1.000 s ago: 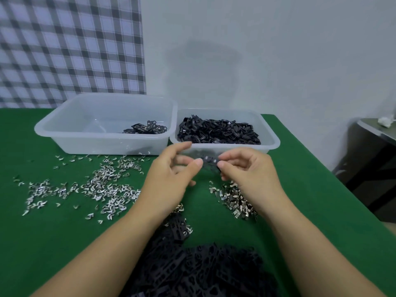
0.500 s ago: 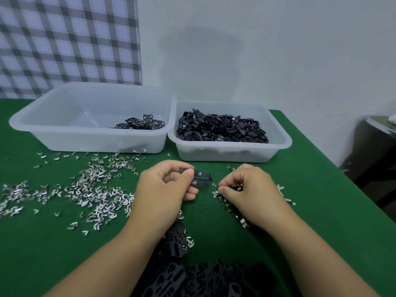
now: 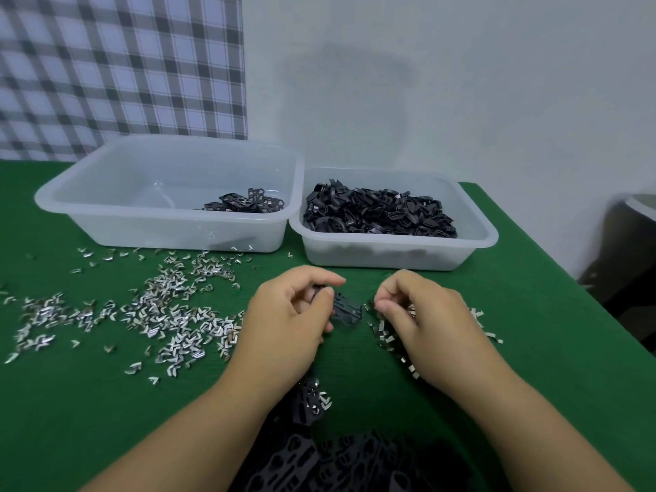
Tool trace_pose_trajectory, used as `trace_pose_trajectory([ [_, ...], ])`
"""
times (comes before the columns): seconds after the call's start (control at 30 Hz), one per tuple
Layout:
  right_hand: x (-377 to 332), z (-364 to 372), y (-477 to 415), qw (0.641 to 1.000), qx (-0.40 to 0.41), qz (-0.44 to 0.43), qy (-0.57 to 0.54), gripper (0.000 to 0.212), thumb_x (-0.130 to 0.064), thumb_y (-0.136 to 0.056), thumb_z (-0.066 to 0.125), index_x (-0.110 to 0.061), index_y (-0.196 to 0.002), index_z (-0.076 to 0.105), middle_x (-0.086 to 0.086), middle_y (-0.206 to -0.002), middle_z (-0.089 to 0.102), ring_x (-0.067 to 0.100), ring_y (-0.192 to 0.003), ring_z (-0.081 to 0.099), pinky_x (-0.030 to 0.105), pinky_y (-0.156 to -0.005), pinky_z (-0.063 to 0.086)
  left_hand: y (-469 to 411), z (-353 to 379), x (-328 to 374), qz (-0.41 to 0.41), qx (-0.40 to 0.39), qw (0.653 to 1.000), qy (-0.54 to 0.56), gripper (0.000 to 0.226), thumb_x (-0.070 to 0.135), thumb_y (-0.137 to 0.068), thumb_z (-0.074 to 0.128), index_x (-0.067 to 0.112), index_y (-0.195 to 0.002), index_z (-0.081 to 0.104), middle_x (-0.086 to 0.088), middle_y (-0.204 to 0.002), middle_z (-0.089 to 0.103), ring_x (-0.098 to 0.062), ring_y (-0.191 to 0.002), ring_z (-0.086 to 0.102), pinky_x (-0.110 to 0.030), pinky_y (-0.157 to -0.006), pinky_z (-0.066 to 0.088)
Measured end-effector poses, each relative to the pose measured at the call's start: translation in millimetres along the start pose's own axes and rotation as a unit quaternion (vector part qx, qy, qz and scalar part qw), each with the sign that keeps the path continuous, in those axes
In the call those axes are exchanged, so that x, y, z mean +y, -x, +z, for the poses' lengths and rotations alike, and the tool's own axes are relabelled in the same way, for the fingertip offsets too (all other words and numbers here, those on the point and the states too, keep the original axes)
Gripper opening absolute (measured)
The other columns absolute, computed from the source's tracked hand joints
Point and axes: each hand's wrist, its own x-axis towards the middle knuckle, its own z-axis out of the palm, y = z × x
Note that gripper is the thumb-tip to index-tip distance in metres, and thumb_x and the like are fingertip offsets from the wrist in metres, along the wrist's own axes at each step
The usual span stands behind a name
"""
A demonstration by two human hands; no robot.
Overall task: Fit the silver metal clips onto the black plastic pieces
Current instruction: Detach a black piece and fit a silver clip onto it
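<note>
Our left hand (image 3: 284, 324) pinched a flat black plastic piece with cut-out slots (image 3: 346, 308) between thumb and curled fingers, holding it just above the green-covered bench (image 3: 71, 420). Just beside it, our right hand (image 3: 426, 321) had its fingers curled and its thumb drawn to the forefinger over a small heap of silver metal clips (image 3: 390, 340); we could not tell whether a clip sat in that pinch. The two hands were close but apart, the black piece jutting between them. A wider scatter of bent silver clips (image 3: 159, 310) lay across the bench to our left. A dark pile of black plastic pieces (image 3: 337, 463) lay nearest us, between our forearms. Beyond the hands stood two translucent white plastic tubs side by side: the left tub (image 3: 106, 221) held a few black pieces in its right corner, and the right tub (image 3: 390, 255) was heaped with black loop-shaped parts. A grey-and-white checked cloth (image 3: 106, 65) hung behind the left tub.
</note>
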Motion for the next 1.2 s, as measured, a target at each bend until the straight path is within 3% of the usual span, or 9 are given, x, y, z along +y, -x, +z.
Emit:
trace_pose_trajectory([
  [0.2,-1,0,2,0.997,0.063,-0.024,-0.033,0.021,-0.02,-0.08,0.069,-0.036,-0.071,0.06,-0.019,-0.071,0.061,-0.002,-0.08,0.053,0.007,-0.068,0.036,0,1,0,-0.003,-0.021,0.998,-0.067,0.007,0.031,-0.084,0.064,0.032,-0.077,0.067,0.011,-0.053,0.056,-0.007,-0.049,0.059,-0.013,-0.047,0.04],
  [0.3,-4,0,3,0.994,0.087,-0.053,-0.035,0.016,-0.017,-0.077,0.072,-0.032,-0.074,0.066,-0.023,-0.069,0.057,-0.001,-0.081,0.053,0.006,-0.07,0.036,3,2,5,0.016,-0.041,0.996,-0.076,0.015,0.042,-0.08,0.062,0.029,-0.076,0.068,-0.001,-0.056,0.056,-0.026,-0.058,0.057,-0.032,-0.053,0.045],
  [0.37,-6,1,4,0.992,0.088,-0.082,-0.038,0.013,-0.016,-0.076,0.073,-0.028,-0.078,0.068,-0.024,-0.071,0.056,0.001,-0.081,0.054,0.016,-0.073,0.042,4,3,8,0.027,-0.054,0.996,-0.069,0.015,0.04,-0.082,0.063,0.027,-0.076,0.068,-0.01,-0.062,0.058,-0.031,-0.059,0.054,-0.038,-0.056,0.046],
  [0.43,-7,3,5,0.99,0.084,-0.095,-0.054,0.012,-0.015,-0.075,0.074,-0.026,-0.08,0.07,-0.021,-0.075,0.058,0.003,-0.082,0.055,0.023,-0.075,0.045,4,2,9,0.032,-0.062,0.996,-0.054,0.013,0.03,-0.085,0.064,0.023,-0.075,0.069,-0.01,-0.06,0.055,-0.026,-0.055,0.049,-0.033,-0.051,0.042],
  [0.57,-7,4,5,0.988,0.09,-0.097,-0.086,0.013,-0.015,-0.074,0.075,-0.025,-0.082,0.071,-0.018,-0.078,0.061,0.003,-0.082,0.056,0.021,-0.077,0.044,2,0,9,0.015,-0.058,0.998,-0.023,0.015,0.017,-0.086,0.063,0.015,-0.073,0.068,-0.002,-0.057,0.055,-0.011,-0.051,0.05,-0.02,-0.05,0.04],
  [0.7,-7,6,4,0.985,0.104,-0.113,-0.079,0.007,-0.016,-0.076,0.073,-0.021,-0.08,0.071,-0.02,-0.076,0.061,0.004,-0.082,0.054,0.019,-0.075,0.042,1,-1,8,-0.005,-0.054,0.998,0.016,0.015,0.014,-0.087,0.063,0.014,-0.072,0.069,0.002,-0.055,0.059,-0.005,-0.047,0.053,-0.013,-0.047,0.041],
  [0.93,0,4,4,0.968,0.209,-0.128,-0.054,0.006,-0.014,-0.078,0.072,-0.019,-0.08,0.071,-0.011,-0.078,0.061,0.013,-0.081,0.054,0.021,-0.075,0.042,-1,-1,5,-0.057,-0.041,0.99,0.125,0.027,-0.004,-0.087,0.058,0.017,-0.1,0.067,-0.014,-0.072,0.071,-0.014,-0.07,0.073,-0.017,-0.06,0.054],
  [1.2,0,9,2,0.96,0.235,-0.151,-0.004,0.005,-0.012,-0.076,0.074,-0.015,-0.08,0.073,-0.006,-0.075,0.056,0.016,-0.08,0.049,0.018,-0.074,0.038,0,0,7,-0.085,-0.029,0.981,0.17,0.013,-0.001,-0.082,0.067,0.011,-0.078,0.065,-0.011,-0.07,0.074,-0.018,-0.072,0.074,-0.015,-0.057,0.054],
])
